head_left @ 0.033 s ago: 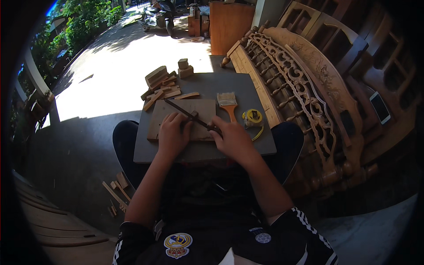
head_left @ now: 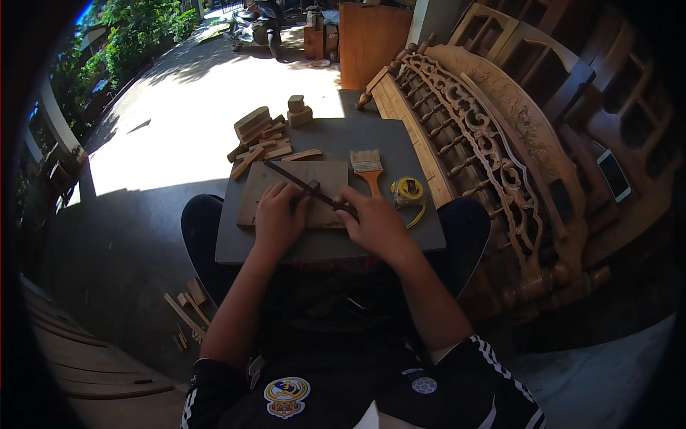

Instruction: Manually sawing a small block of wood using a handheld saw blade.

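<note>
My right hand (head_left: 370,223) is closed around the near end of a long, dark, narrow file (head_left: 289,176). The file slants up to the left, across a small piece of wood (head_left: 313,185). That piece is pinched by my left hand (head_left: 280,218), whose fingers are bent and rest on a thick wooden board (head_left: 329,171). The board lies on a dark grey tabletop (head_left: 250,247) between my knees. Right of the board are a flat paintbrush (head_left: 368,168) with an orange handle and a yellow tape measure (head_left: 408,189) with a bit of tape out.
Wood offcuts (head_left: 257,136) are piled at the table's far left, beside two stacked blocks (head_left: 299,112). Carved wooden furniture panels (head_left: 493,136) lean along the right, with a phone (head_left: 614,175) on them. More wood scraps (head_left: 189,307) lie on the floor at the lower left.
</note>
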The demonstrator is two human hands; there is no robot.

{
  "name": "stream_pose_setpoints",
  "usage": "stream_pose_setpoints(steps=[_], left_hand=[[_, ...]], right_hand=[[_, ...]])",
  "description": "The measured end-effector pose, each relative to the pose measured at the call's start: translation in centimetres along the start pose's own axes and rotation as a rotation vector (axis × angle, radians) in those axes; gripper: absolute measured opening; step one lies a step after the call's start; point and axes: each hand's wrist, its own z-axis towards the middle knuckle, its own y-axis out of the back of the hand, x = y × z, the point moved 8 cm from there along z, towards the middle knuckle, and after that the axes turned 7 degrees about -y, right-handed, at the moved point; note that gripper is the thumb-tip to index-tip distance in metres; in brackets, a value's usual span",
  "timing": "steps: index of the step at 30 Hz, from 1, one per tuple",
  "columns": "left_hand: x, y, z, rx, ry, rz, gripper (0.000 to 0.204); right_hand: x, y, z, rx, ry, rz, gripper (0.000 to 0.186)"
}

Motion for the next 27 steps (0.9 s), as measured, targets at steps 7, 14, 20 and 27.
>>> stream_pose_setpoints(steps=[7, 14, 20, 27], left_hand=[[0.0, -0.1, 0.3, -0.006, 0.021, -0.028, 0.014], [0.0, -0.1, 0.1, 0.012, 0.043, -0.067, 0.012], [-0.1, -0.2, -0.2, -0.019, 0.029, -0.043, 0.012], [-0.7, -0.3, -0.4, -0.057, 0.021, 0.027, 0.014]], right_hand=[[-1.1, -0.9, 1.7, -0.072, 0.057, 0.049, 0.020], [0.7, -2.6, 3.1, -0.049, 0.084, -0.049, 0.019], [0.2, -3.8, 3.6, -0.053, 0.094, -0.079, 0.023], [0.5, -3.4, 3.1, -0.068, 0.045, -0.110, 0.020]])
